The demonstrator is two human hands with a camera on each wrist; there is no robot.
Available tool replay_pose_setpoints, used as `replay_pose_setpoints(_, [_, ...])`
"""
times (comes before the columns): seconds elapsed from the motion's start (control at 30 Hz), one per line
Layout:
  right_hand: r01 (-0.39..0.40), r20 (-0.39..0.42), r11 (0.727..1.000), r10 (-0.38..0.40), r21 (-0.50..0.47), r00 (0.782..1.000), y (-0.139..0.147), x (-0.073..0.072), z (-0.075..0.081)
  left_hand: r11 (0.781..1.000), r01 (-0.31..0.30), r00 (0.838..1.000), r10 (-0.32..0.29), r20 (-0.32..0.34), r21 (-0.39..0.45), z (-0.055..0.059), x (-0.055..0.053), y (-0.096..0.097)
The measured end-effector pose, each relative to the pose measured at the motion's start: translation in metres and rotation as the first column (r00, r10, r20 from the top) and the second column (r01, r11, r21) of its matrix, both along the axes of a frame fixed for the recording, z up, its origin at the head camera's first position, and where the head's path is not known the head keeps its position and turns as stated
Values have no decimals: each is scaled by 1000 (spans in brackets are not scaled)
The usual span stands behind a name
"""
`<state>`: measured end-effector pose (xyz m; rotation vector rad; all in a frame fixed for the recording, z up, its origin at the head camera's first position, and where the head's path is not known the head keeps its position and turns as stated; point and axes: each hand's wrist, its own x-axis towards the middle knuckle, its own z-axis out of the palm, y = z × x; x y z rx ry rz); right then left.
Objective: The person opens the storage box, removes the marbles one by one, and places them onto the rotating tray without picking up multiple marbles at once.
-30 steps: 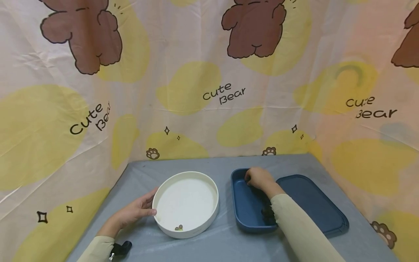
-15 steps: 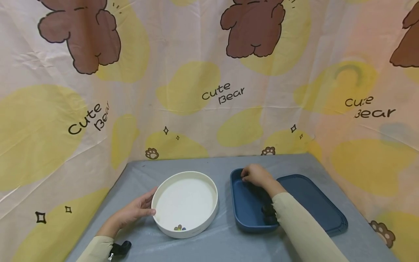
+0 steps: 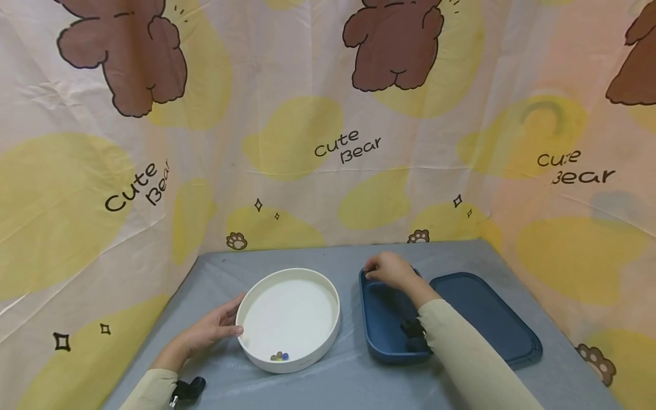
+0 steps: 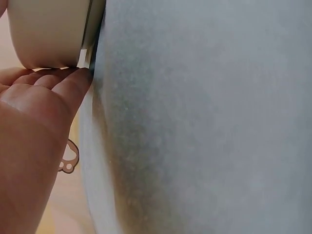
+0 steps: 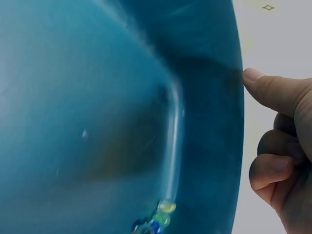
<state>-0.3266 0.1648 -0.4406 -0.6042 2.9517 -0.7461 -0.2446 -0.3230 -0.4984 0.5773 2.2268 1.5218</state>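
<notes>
A round white dish (image 3: 292, 316) stands left of centre on the table, with several small coloured marbles (image 3: 279, 357) gathered at its near edge. My left hand (image 3: 217, 326) grips the dish's left side, thumb at the rim and fingers against the outer wall. My right hand (image 3: 392, 270) is at the far left corner of a blue rectangular box (image 3: 392, 336). In the right wrist view its thumb tip is right at the box rim and the other visible fingers curl; I cannot tell whether anything is pinched. More marbles (image 5: 165, 217) lie in the box along its wall.
A flat blue lid (image 3: 487, 319) lies right of the box on the grey-covered table (image 3: 353, 387). Behind the table hangs a bear-patterned curtain (image 3: 287, 131). Black wrist gear (image 3: 189, 390) sits beside the left sleeve.
My right hand has moved up and left from inside the box to its far left rim. The marbles in the dish have shifted slightly and more show. My left hand keeps its hold.
</notes>
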Motion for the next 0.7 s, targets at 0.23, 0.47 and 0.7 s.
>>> replay_pose_setpoints(0.23, [-43,-19,998,42,-37,999,-16,-4,1,996,-69,998,69,-1,-65,3,-1,6])
replay_pose_setpoints(0.47, [-72,-18,995,71,-71,997,-33,-3,6,991,-108,994,106,-23,-80,1,-6,10])
replay_pose_setpoints(0.7, [-107,-14,987,106,-118,994,-51,0,10,981,-153,988,149,-42,-116,2,-9,12])
